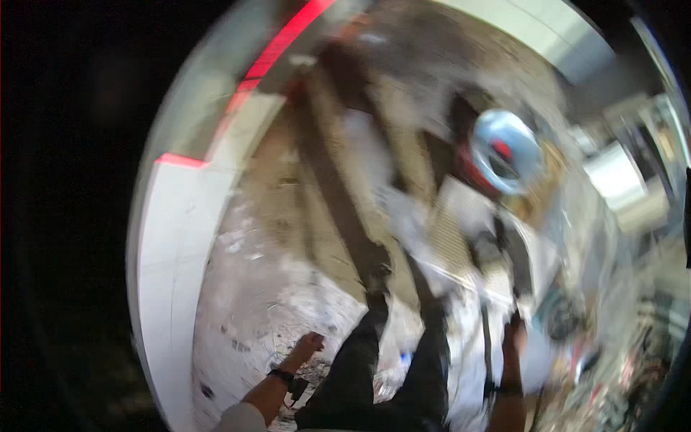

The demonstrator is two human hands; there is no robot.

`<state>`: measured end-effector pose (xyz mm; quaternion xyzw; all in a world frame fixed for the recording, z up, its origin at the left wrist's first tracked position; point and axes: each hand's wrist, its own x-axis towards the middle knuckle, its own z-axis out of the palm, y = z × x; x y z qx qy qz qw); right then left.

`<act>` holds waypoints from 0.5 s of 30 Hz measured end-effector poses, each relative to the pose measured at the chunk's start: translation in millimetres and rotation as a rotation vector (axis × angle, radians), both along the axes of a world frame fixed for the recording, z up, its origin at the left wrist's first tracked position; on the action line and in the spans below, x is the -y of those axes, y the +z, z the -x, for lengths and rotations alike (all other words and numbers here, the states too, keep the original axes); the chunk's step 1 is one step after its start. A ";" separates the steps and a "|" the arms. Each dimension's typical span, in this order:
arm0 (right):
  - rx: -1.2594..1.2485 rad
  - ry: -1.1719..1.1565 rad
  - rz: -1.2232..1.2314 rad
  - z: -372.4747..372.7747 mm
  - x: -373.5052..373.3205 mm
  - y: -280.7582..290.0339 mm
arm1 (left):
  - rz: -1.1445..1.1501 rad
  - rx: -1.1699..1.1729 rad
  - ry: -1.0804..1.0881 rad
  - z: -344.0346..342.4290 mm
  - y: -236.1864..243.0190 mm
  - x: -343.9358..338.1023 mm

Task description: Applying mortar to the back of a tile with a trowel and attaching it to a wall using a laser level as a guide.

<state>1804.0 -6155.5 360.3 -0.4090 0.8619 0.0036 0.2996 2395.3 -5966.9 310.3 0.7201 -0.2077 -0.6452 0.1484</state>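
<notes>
Just beyond the right hand (pixel 514 337) lies a blurred dark, flat object (pixel 517 259), its narrow end meeting the fingers; whether they are gripping it, the blur does not tell. Beside it is a pale textured sheet (pixel 450 227), with a red bucket (pixel 471 164), light blue inside, near its far edge. Well apart, the left hand (pixel 309 345) hangs over the floor (pixel 252 302), above a dark wristband (pixel 283 375), its fingers too blurred to call open or closed.
</notes>
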 end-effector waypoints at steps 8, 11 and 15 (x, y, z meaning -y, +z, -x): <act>0.914 -0.964 0.391 24.7 25.9 19.6 | -0.125 -0.035 -0.198 53.0 -10.1 78.3; 1.240 -0.996 0.513 0.3 19.9 -22.5 | -0.105 -0.007 -0.262 38.1 -4.7 99.1; 1.192 -1.101 0.348 -73.2 35.5 -96.8 | -0.050 0.003 -0.312 50.5 -0.7 125.1</act>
